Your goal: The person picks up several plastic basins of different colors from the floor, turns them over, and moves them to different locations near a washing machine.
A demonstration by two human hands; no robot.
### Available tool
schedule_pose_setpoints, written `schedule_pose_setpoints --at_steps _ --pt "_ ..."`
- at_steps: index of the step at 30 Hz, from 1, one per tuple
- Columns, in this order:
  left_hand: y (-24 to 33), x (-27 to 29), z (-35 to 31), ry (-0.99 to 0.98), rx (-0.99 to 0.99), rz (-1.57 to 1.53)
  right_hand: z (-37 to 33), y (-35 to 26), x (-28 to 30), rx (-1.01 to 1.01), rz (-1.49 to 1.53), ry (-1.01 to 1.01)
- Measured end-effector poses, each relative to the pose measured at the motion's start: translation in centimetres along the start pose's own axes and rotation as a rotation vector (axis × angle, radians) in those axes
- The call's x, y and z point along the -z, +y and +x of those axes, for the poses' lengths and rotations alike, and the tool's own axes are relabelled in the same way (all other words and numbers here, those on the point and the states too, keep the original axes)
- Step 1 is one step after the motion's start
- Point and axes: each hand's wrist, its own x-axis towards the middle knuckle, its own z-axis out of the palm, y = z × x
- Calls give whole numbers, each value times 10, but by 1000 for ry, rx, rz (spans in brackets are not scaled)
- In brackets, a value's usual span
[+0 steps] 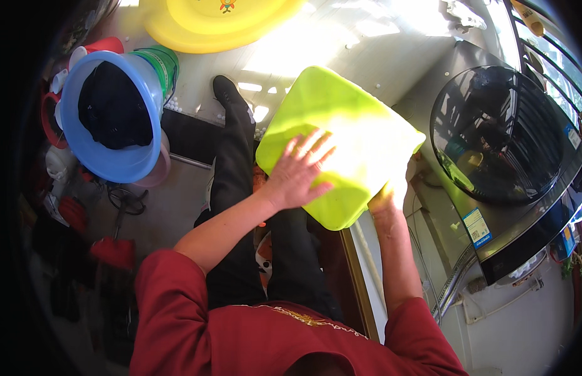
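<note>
A lime-green plastic piece with rounded corners [303, 113] is held over my lap and glares in the sunlight. It looks like a lid or the flat side of a container; which one I cannot tell. Flat on its face lies my left hand [300, 169], fingers spread and thumb apart. My right hand [388, 195] grips its lower right edge, the fingers hidden behind it.
At the left stands a light blue bucket [125, 166] with dark cloth [115, 106] inside, beside a green container [162, 66]. A yellow basin [222, 37] lies at the far side. To the right is a grey washing machine [451, 75] with a dark round lid [498, 135]. Small white balls dot the floor.
</note>
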Motion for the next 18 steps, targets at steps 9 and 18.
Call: schedule_pose_setpoints --at_steps 9,18 --pt "-36 30 45 498 247 62 -5 -17 -10 94 -223 -101" --pt "-160 -19 33 503 798 -795 23 -34 28 163 -489 -208"
